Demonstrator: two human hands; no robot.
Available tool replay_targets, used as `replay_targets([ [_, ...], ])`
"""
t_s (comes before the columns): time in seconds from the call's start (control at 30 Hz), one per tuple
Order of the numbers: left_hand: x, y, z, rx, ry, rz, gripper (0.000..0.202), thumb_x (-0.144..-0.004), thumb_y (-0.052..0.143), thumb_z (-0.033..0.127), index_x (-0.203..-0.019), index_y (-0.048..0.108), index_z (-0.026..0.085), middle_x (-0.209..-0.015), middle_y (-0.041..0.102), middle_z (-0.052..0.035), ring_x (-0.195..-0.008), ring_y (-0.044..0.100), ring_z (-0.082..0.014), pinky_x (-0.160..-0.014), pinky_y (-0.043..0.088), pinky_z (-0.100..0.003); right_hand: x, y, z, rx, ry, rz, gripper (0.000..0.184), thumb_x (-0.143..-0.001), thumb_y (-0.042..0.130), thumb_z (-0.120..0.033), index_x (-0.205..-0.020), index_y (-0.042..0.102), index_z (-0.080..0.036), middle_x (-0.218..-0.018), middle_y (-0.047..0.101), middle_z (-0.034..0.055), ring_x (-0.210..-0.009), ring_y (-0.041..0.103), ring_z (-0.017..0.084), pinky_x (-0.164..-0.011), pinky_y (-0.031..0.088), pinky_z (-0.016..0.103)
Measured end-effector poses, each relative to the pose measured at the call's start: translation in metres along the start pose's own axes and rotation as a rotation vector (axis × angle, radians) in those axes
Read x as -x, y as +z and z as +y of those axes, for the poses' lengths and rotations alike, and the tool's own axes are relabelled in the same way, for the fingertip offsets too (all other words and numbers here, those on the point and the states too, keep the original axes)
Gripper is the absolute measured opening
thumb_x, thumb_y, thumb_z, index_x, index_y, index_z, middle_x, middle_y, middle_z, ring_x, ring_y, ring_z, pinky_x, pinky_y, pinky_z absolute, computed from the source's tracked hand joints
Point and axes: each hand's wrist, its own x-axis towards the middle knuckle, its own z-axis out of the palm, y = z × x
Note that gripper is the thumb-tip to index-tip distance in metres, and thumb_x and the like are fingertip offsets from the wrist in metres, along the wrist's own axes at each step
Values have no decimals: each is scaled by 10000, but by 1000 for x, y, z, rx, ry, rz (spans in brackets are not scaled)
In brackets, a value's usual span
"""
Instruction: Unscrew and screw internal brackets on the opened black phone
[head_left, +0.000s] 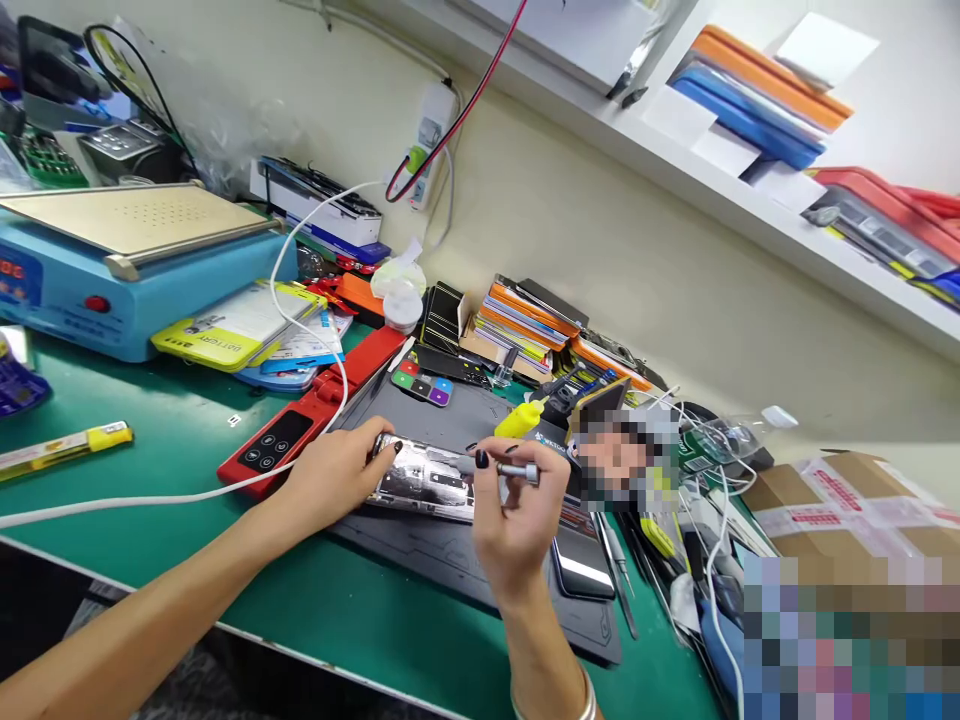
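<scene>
An opened phone with its shiny insides showing lies on a grey work mat in the middle of the green bench. My left hand grips the phone's left end, fingers curled over its edge. My right hand pinches a small silver screwdriver between thumb and fingertips, held just above the phone's right end. A second dark phone lies on the mat right of my right wrist.
A blue heating machine stands at the back left. A red device, a white cable, a yellow marker, stacked parts boxes, tweezers and a taped cardboard box crowd the bench. A shelf runs above.
</scene>
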Motion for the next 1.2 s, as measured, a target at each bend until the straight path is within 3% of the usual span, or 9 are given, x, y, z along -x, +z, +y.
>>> replay_targets([
  [0.1, 0, 2, -5, 24, 41, 21, 410, -1044, 713, 464, -1344, 665, 188, -1287, 729, -93, -1083, 741, -238, -945, 668, -460, -2, 1, -2, -32, 7, 9, 252, -1080, 717, -394, -1165, 702, -156, -997, 741, 20, -806, 736, 149, -696, 650, 295],
  [0.2, 1, 7, -16, 54, 127, 70, 398, -1049, 710, 461, -1331, 665, 184, -1209, 740, -76, -980, 744, -206, -862, 676, -408, -10, -7, -6, -67, 16, 147, 169, -1093, 687, -318, -1181, 613, -193, -943, 735, -6, -737, 747, 134, -596, 620, 238],
  [0.37, 12, 15, -40, 107, 546, 243, 352, -1080, 671, 456, -1285, 678, 170, -976, 758, -17, -712, 708, -128, -634, 624, -266, -26, -39, -5, -99, 12, 392, 221, -1017, 687, -170, -1096, 501, -260, -822, 726, -42, -643, 756, 138, -445, 530, 185],
  [0.43, 20, 15, -48, 94, 798, 325, 240, -1118, 595, 411, -1196, 714, 217, -944, 800, 2, -740, 757, -134, -683, 635, -249, -30, -50, -3, -101, 7, 471, 229, -1010, 660, -146, -1084, 477, -264, -789, 700, -64, -572, 711, 114, -419, 511, 172],
  [0.53, 32, 12, -61, 19, 1109, 397, 268, -1142, 481, 236, -1130, 746, 276, -1104, 864, 12, -1031, 820, -149, -990, 630, -245, -32, -57, -2, -96, 8, 520, 222, -1023, 601, -131, -1094, 445, -272, -780, 673, -81, -502, 650, 86, -414, 508, 165],
  [0.67, 41, 6, -71, -110, 1222, 406, 224, -1111, 527, 186, -1162, 743, 208, -1197, 859, -57, -1177, 791, -182, -1159, 576, -306, -22, -47, -10, -80, 27, 357, 215, -1015, 614, -150, -1099, 461, -277, -797, 691, -53, -552, 701, 113, -414, 528, 182],
  [0.8, 43, 1, -71, -195, 1197, 346, 229, -1088, 617, 387, -1150, 740, 203, -1205, 847, -81, -1162, 792, -244, -1067, 643, -368, -6, -28, -22, -61, 28, 84, 250, -994, 639, -131, -1130, 489, -277, -859, 713, -28, -704, 782, 156, -508, 619, 231],
  [0.93, 42, 1, -66, -226, 1153, 371, 259, -1074, 621, 397, -1159, 712, 170, -1238, 831, -139, -1172, 788, -296, -1014, 664, -426, 3, -13, -29, -31, -20, -142, 278, -943, 655, -88, -1104, 527, -274, -890, 728, -29, -681, 744, 123, -612, 644, 245],
  [1.2, 34, 11, -63, -219, 1087, 379, 387, -1001, 738, 450, -1247, 688, 155, -1262, 819, -160, -1156, 789, -312, -996, 663, -443, 1, -4, -28, 35, -54, -263, 246, -958, 615, -92, -1089, 512, -273, -888, 716, -38, -626, 702, 97, -576, 588, 209],
])
